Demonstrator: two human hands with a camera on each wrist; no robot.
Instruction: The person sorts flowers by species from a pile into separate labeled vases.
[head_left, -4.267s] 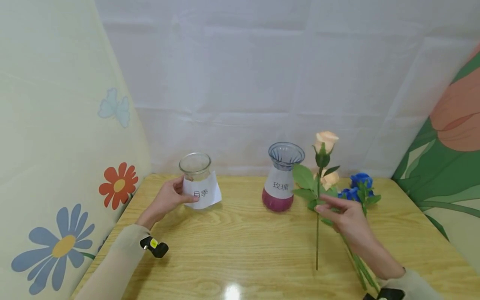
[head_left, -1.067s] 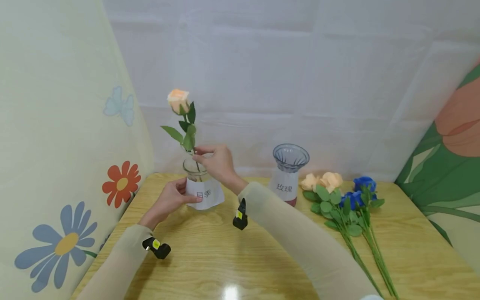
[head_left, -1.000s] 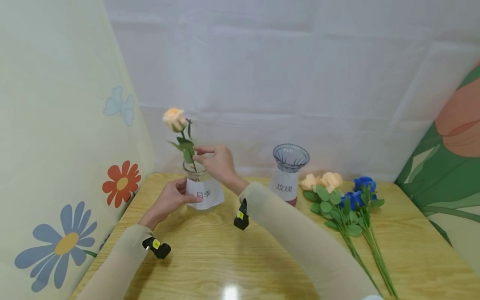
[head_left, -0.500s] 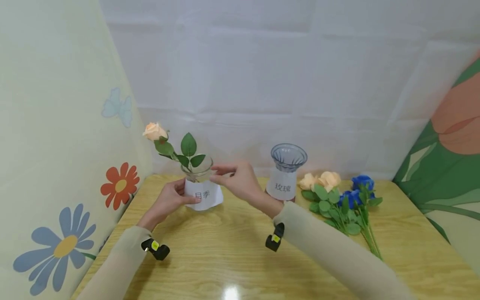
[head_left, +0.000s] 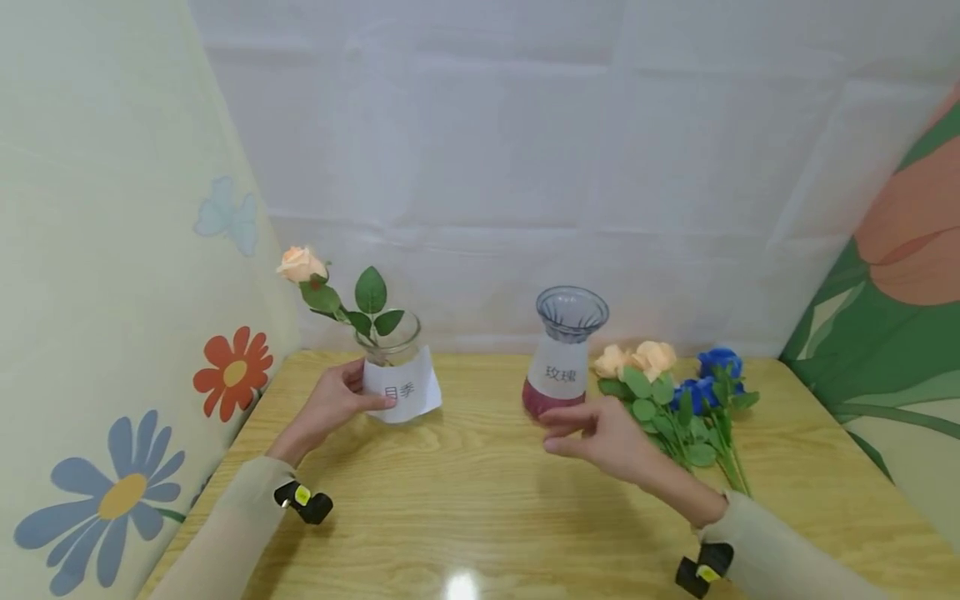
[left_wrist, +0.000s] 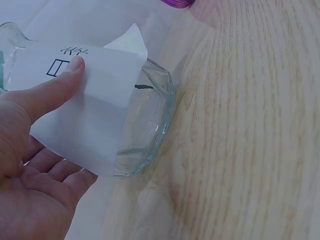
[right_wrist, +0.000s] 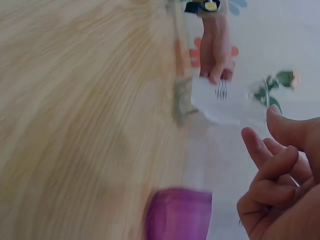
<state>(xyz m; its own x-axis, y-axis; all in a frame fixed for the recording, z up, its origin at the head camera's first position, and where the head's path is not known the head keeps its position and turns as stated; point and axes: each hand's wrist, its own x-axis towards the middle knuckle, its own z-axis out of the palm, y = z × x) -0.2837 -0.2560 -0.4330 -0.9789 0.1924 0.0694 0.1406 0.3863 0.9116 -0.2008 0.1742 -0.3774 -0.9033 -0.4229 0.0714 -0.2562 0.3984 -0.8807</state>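
Note:
My left hand (head_left: 330, 408) grips a clear glass vase (left_wrist: 150, 120) wrapped in a white paper label (head_left: 408, 387), thumb on the front and fingers round the side. A peach rose (head_left: 302, 264) stands in that vase, leaning left over the rim, its dark stem end visible through the glass base in the left wrist view. My right hand (head_left: 600, 437) hovers over the table with loosely bent fingers and nothing between them. Just behind its fingertips stands a second vase (head_left: 570, 312), bluish at the flared top, labelled in the middle and purple-red at the base.
Right of the second vase lie several peach roses (head_left: 652, 358) and blue roses (head_left: 697, 393), stems toward the front. Their stems pass partly behind my right forearm. A white cloth (head_left: 465, 167) hangs behind the wooden table (head_left: 420, 517), with flower-printed cloths at both sides.
My right hand carried the peach rose from the right into the glass vase and let go; the rose tipped left. The hand then drew back right and down. My left hand stayed on the vase.

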